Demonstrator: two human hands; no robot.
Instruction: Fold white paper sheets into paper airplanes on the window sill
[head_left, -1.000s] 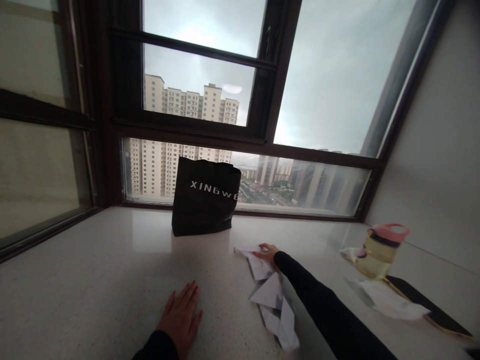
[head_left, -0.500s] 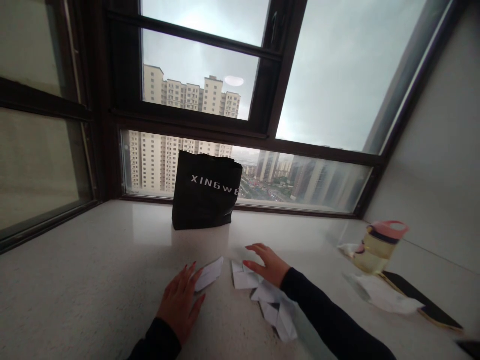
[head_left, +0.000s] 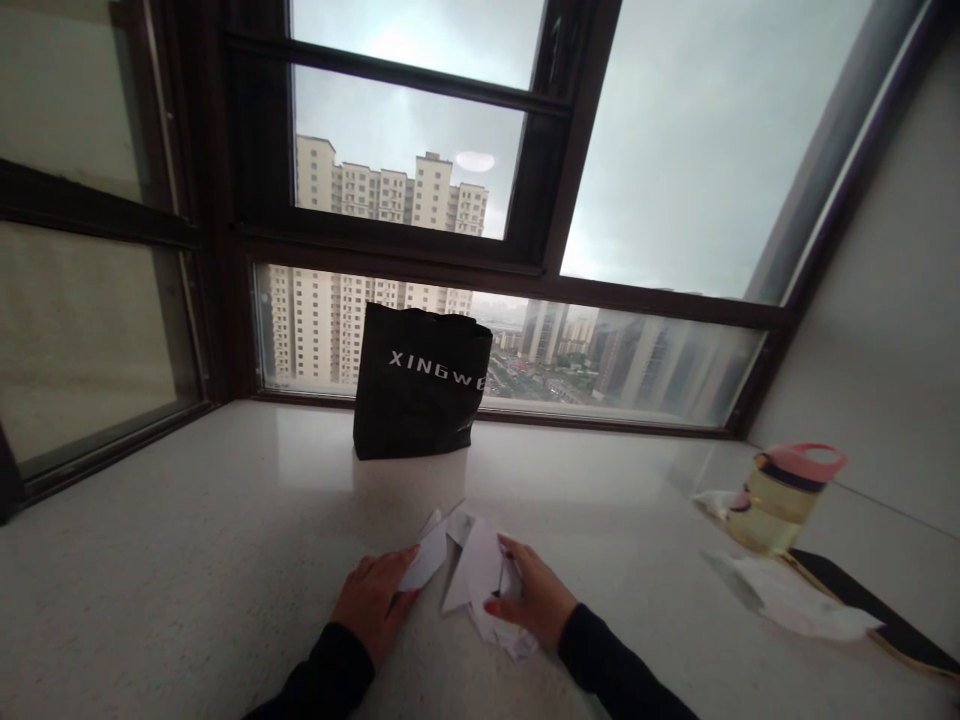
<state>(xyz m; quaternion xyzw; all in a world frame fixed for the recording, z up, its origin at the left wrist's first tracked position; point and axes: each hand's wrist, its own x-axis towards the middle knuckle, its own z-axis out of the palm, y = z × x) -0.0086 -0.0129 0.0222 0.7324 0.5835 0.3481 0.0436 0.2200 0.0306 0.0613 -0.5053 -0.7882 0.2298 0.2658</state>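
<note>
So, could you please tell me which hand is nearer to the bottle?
The right. The right hand is on the papers, to the left of the bottle; the left hand, also touching paper, is farther left.

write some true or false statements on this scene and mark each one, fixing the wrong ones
1. The black bag stands upright. True.
2. The bottle stands right of the bag in the picture. True.
3. The bottle's lid is green. False: it has a pink lid.
4. The left hand touches the bag. False: the left hand touches a white paper piece.
5. The right hand touches folded white paper. True.
</note>
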